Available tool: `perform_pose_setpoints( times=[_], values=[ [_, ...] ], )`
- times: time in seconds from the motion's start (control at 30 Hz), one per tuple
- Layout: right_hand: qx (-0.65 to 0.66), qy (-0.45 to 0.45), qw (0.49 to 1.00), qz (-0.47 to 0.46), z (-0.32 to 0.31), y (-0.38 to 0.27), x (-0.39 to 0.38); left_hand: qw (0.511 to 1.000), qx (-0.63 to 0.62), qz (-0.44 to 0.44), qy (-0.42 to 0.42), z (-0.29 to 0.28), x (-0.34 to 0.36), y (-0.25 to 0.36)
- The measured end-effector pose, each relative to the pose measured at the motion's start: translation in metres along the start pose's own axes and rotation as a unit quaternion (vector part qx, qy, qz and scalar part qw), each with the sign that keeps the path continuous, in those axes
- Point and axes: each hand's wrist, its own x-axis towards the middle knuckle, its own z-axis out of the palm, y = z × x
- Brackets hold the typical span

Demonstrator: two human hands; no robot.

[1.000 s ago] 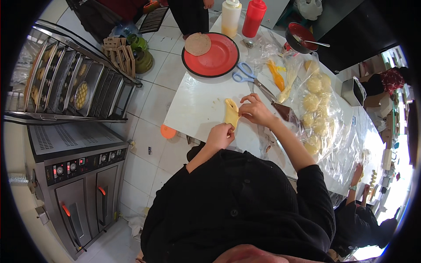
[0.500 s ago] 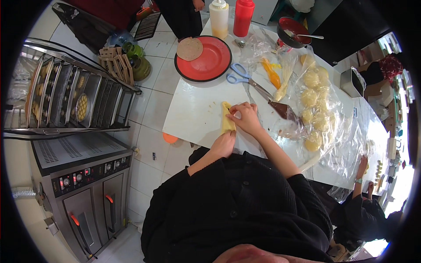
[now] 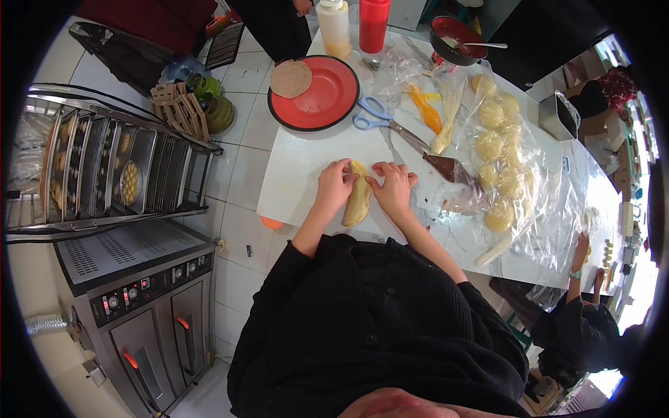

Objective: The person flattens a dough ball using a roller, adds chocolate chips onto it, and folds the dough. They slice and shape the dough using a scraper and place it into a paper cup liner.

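A folded, elongated roll of pale yellow dough (image 3: pixel 357 202) lies on the white table before me, its long side pointing away. My left hand (image 3: pixel 334 185) pinches its left side near the far end. Opposite it, my right hand (image 3: pixel 392 185) has thumb and fingers closed at the right side of the same end. Beyond them are blue-handled scissors (image 3: pixel 374 120). A piping bag with dark brown filling (image 3: pixel 451 169) lies to the right, near an orange-filled bag (image 3: pixel 424 108) and a pale-filled bag (image 3: pixel 447 120). Several round dough balls (image 3: pixel 490 146) sit under clear plastic.
A red plate (image 3: pixel 338 94) with a flat round slice (image 3: pixel 291 79) stands far left, near white (image 3: pixel 334 29) and red (image 3: pixel 373 26) squeeze bottles. A rolling pin (image 3: pixel 498 249) lies right. Left are a tray rack (image 3: pixel 125 164) and oven (image 3: pixel 150 299). Another person's hands (image 3: pixel 581 252) work far right.
My left hand has moved from the dough's near end up to its far end. The dough now looks rolled and plumper, with both hands on opposite sides. The view has shifted slightly.
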Motion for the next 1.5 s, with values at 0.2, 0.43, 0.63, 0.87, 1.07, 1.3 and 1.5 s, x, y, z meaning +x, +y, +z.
perform_pose_setpoints(
  times=[0.2,0.43,0.63,0.87,1.07,1.3,1.5],
  values=[
    [0.016,-0.042,0.999,-0.002,0.002,0.005,0.003,0.997,-0.003,0.001,-0.077,0.007,0.021,0.002],
    [0.101,-0.075,0.992,0.016,0.005,0.010,0.005,0.967,-0.145,-0.054,-0.201,-0.008,0.032,0.004],
    [0.088,-0.090,0.992,-0.010,-0.004,0.014,0.009,0.932,-0.282,-0.040,-0.226,-0.009,0.032,-0.011],
    [0.183,-0.109,0.976,-0.035,-0.005,0.016,0.011,0.930,-0.286,-0.061,-0.223,-0.012,0.033,-0.009],
    [0.072,-0.076,0.994,-0.008,0.000,0.015,0.014,0.930,-0.280,-0.069,-0.227,-0.013,0.033,-0.006],
    [0.045,0.019,0.996,-0.075,0.002,0.013,0.015,0.930,-0.287,-0.094,-0.211,-0.010,0.033,-0.009],
    [0.063,-0.061,0.995,-0.050,0.004,0.015,0.025,0.978,-0.157,-0.050,-0.131,-0.003,0.030,-0.002]
  ],
)
